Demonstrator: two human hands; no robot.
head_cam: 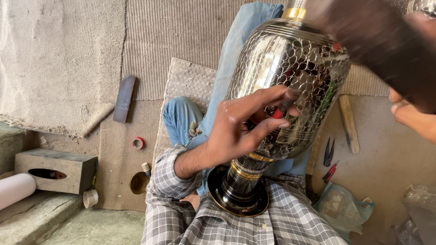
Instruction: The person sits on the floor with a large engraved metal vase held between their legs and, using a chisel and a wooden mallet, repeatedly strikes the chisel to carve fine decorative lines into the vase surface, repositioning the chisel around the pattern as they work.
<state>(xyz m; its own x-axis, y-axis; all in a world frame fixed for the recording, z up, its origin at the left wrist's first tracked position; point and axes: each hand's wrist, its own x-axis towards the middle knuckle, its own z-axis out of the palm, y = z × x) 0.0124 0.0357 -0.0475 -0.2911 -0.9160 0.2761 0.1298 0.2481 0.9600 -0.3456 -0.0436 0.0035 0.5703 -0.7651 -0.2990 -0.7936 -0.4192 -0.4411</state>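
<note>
While one metal vase (286, 86) lies tilted across the lap, foot toward the person, left hand (240, 127) pinches one red-tipped tool (284, 106); right hand (411, 115) blurred, grip unclear.

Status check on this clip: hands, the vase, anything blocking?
Left hand pinching a small red-tipped tool against the vase. Right hand at frame edge, beside a blurred dark object. Vase base on lap; nothing blocking.
</note>
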